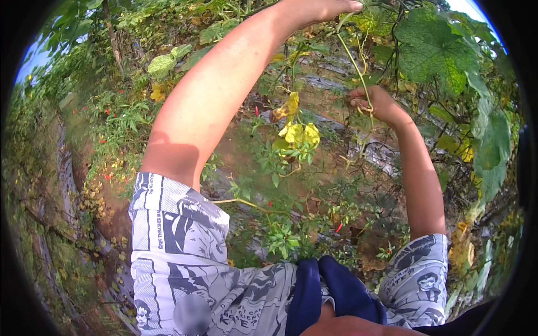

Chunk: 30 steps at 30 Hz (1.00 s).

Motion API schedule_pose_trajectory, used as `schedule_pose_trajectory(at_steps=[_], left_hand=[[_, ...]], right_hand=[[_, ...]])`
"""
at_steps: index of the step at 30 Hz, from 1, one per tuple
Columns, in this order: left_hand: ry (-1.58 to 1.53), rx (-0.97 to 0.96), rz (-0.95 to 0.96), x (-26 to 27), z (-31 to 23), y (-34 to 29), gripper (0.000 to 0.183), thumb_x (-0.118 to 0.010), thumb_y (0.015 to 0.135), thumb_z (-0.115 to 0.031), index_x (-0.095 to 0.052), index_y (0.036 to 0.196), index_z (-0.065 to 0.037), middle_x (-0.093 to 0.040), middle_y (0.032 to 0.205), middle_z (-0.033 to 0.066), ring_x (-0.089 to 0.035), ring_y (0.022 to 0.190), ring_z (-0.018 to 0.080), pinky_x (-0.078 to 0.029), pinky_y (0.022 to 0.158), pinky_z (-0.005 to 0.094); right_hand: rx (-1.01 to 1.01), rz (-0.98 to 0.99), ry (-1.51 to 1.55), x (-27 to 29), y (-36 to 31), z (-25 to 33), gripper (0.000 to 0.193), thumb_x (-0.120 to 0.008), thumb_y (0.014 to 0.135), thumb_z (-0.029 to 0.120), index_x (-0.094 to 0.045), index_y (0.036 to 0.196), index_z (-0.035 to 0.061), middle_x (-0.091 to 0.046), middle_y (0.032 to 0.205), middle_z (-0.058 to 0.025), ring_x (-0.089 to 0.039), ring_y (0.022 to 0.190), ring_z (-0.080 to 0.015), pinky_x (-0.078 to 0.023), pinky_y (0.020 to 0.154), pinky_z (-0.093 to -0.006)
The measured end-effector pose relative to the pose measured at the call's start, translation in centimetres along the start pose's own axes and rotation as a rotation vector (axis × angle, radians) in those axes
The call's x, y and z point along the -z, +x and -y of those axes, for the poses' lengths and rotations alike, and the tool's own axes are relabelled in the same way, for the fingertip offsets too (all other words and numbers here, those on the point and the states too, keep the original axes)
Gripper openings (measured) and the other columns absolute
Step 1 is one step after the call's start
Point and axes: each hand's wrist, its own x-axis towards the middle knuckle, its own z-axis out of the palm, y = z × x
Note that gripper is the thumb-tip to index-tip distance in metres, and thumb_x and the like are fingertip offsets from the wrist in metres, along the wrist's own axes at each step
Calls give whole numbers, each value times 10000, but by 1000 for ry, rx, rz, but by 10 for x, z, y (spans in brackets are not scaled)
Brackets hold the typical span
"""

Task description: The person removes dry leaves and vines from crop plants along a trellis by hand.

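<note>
The left arm reaches up across the view, and the left hand (324,10) lies at the top edge, partly cut off; I cannot tell whether its fingers are apart or clamped on something. The right hand (380,105) is lower and to the right, its fingers curled and pointing left. 1 thin green vine stem (354,60) runs down from just under the left hand to the right hand, where it crosses in front of the fingers; whether they are clamped on it, I cannot tell.

A broad green leaf (431,49) hangs above and to the right of the right hand. Between the 2 arms, yellow withered leaves (301,134) dangle. Below them grow low green plants (283,242) with small red pods, 1 red pod (338,228) standing out near the shirt. Grey sheeting (386,161) shows on the brown soil. The person wears a grey-and-white printed shirt (246,291) with a navy collar (305,294).
</note>
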Motion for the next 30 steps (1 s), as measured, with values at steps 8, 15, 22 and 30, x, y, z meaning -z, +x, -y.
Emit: schedule_pose_trajectory(at_steps=[8,15,22,30], left_hand=[[508,-73,-298,-65,36,-182,1033,-740,712,-501,-176,1399,27,-272,1400,247,-322,1306,362,-306,1067,443],[347,290,-158,-94,65,-190,764,-742,745,-322,-307,1298,-24,-355,1353,218,-486,1168,375,-432,941,449],[427,365,-80,-57,118,-165,445,-442,966,-406,-575,1080,3,-654,765,71,-604,669,125,-492,618,282],[77,588,-129,-9,154,-169,470,-391,943,-357,-544,1262,-47,-624,799,13,-482,565,39,-347,496,203]], right_hand=[[-25,-588,152,-5,-153,-24,526,-588,879,160,-424,1376,107,-618,1123,-102,-609,844,-156,-484,787,-313],[94,-628,34,-54,-213,28,454,-618,778,28,-550,1227,42,-618,1080,-109,-602,837,-179,-475,795,-315],[116,-489,-33,-61,-289,42,330,-675,737,42,-618,1058,-8,-627,994,-166,-618,896,-315,-492,783,-356],[-138,-661,-76,-66,-375,25,280,-682,728,30,-653,1007,20,-650,954,-137,-630,904,-303,-501,774,-359]])
